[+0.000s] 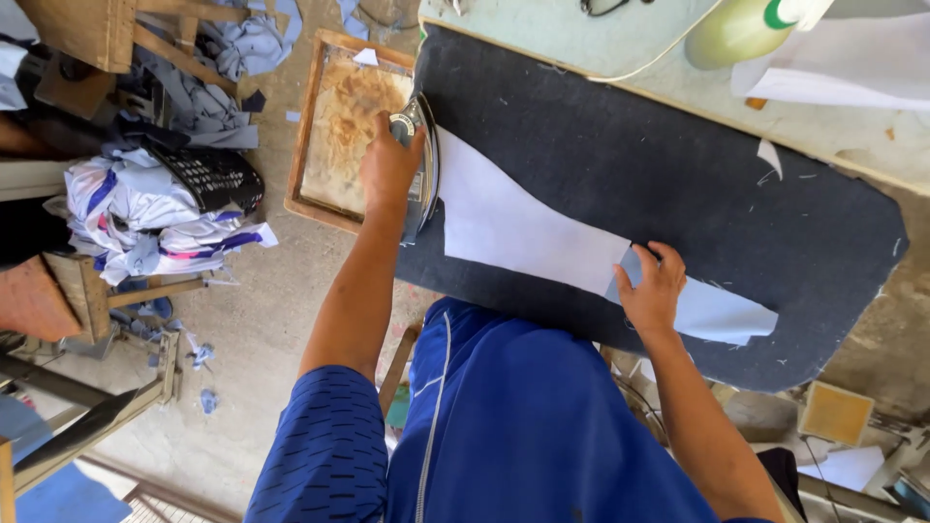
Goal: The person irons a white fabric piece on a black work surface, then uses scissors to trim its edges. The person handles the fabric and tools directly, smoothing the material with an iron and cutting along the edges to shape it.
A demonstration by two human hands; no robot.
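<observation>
The pad (678,184) is dark grey, the fabric piece (523,228) white, the shirt (542,416) blue, the clothes pile (155,218) white with purple stripes.

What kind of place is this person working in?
Most likely a small garment or tailoring workshop. The left hand grips an iron at the edge of a dark padded pressing board, the right hand holds down a white fabric piece, and sewn clothes lie heaped nearby, with fabric scraps on the floor.

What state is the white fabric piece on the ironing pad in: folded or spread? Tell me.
Spread flat. The white fabric piece lies open on the dark ironing pad, the right hand pressing its end and the left hand holding the iron at the other.
</observation>
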